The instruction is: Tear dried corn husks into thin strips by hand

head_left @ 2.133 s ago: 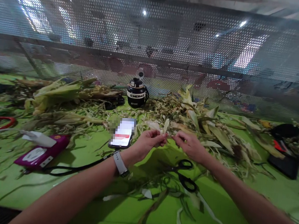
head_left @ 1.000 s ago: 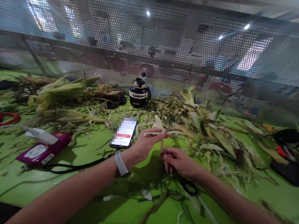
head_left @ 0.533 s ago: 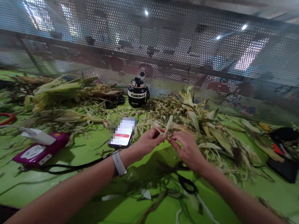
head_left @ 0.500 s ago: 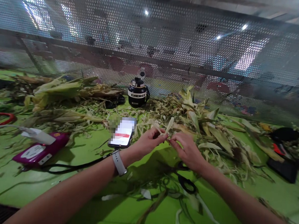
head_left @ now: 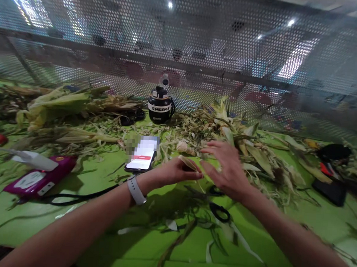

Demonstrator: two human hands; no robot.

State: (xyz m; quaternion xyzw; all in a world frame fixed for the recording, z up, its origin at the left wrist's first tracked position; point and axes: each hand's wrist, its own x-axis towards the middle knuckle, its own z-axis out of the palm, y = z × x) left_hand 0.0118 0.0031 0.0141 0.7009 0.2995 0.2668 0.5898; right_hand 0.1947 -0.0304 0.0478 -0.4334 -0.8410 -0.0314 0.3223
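My left hand (head_left: 178,170) pinches a strip of corn husk (head_left: 189,165) between thumb and fingers, above the middle of the green table. To its right, my right hand (head_left: 223,166) is open, its fingers spread toward the left hand and nothing in its grasp. A pair of black-handled scissors (head_left: 220,212) lies on the table under the right hand, partly hidden by it. Around the scissors are scattered green and pale husk strips (head_left: 186,242). Behind the right hand a heap of dried husks (head_left: 261,158) spreads out.
A lit phone (head_left: 142,155) lies left of my left hand, with a purple power strip (head_left: 39,177) and white plug farther left. A black bottle (head_left: 160,106) stands at the back before a perforated metal screen (head_left: 196,42). More husks (head_left: 62,102) lie back left.
My right hand has let go of the husk strip, opened and lifted away from my left hand. My left hand keeps the strip, turned lower. The view has shifted slightly.
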